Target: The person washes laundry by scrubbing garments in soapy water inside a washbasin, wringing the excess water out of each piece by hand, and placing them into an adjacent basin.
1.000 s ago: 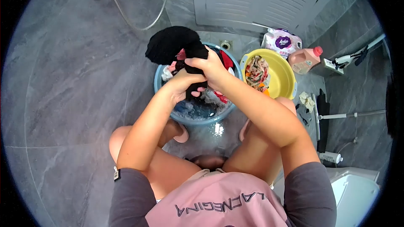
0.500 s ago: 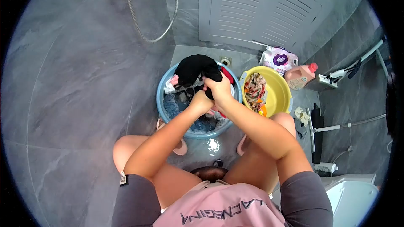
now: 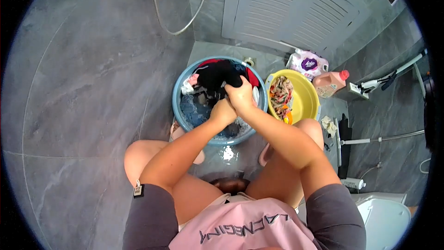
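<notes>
A blue round basin holds water and several clothes, among them blue denim, red cloth and a small pink and white piece. Over it, my left hand and my right hand are closed side by side, touching each other. Both grip a black cloth, whose far part droops onto the clothes in the basin. The fingers of my left hand are mostly turned out of sight.
Right of the basin stands a yellow basin with patterned cloth. Behind it are a white and purple pack and a pink bottle. A squeegee leans at the right.
The black cloth, held up higher before, has come down onto the clothes in the basin. Both hands keep hold of it and are lower and closer together. The view has shifted.
</notes>
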A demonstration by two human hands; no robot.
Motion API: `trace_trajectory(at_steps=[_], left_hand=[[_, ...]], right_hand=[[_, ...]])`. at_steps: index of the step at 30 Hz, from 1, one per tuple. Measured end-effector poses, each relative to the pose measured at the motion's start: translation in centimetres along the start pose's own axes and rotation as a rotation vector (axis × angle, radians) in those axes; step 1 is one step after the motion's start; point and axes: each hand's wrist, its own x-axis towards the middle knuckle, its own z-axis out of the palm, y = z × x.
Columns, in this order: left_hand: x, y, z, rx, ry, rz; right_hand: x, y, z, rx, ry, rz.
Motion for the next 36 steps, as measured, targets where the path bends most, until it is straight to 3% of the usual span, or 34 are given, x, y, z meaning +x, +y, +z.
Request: trace_trajectory(at_steps=[7,17,19,21,22,27,31,34,36], left_hand=[[-0.1,0.0,0.0,-0.006,0.006,0.002],[0.6,-1.0,2.3,0.072,0.009,0.013],[1.1,-0.2,1.8,0.066,-0.002,0.033],[0.7,2.3,-0.7,-0.550,-0.291,-0.491],[0.5,3.6,-2.6,-0.652,-0.444,-0.562],[0.3,3.6,-5.3,-1.009,-0.663,-0.412],[0.4,4.1,-6.0,-1.257,-0.654,-0.371],[1.4,3.4,-6.1,-1.185,-0.573,-0.370],[1.1,3.8,-5.2,-1.059,-0.505,-0.365]], right_hand=[[0.3,0.3,0.1,0.051,0.006,-0.100],[0.1,0.7,-1.3,0.102,-0.036,-0.028],[0.1,-0.3,-2.0,0.260,-0.102,0.109],[0.5,-1.2,-2.6,0.332,-0.112,0.089],[0.6,-1.7,-2.9,0.403,-0.128,0.068],[0.9,-3.6,-3.8,0.639,-0.213,0.108],[1.2,-4.4,-4.3,0.634,-0.236,0.072],[0.9,-4.1,-3.8,0.732,-0.210,0.100],[0.8,-3.7,-3.5,0.623,-0.216,-0.013]])
